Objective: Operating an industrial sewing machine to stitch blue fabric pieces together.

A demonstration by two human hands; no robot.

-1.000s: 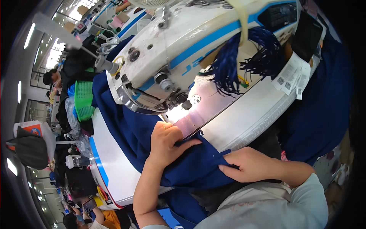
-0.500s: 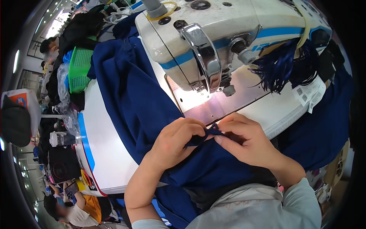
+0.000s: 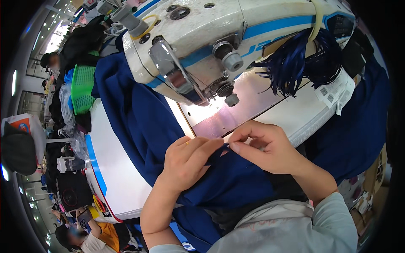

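Observation:
Dark blue fabric (image 3: 145, 114) runs from the far left of the table down to my lap. My left hand (image 3: 187, 162) is closed on a folded edge of it, thumb and fingers pinched together. Beside it, my right hand (image 3: 263, 145) pinches at the same edge, its fingertips nearly touching the left ones. Whatever small part lies between the right fingertips is too small to make out. Both hands are just in front of the lit needle plate (image 3: 223, 120) of a white and blue sewing machine (image 3: 190, 38).
Dark blue strips (image 3: 291, 63) hang from the machine's arm, with white labels (image 3: 336, 93) below them. A green basket (image 3: 83, 88) stands at the far left, beyond the white tabletop (image 3: 120, 158). Two people are at the left, apart from my hands.
The machine appears shifted left in the view. My fingertips have moved slightly left along the fabric edge, and the small fold that stood up between them is now mostly covered.

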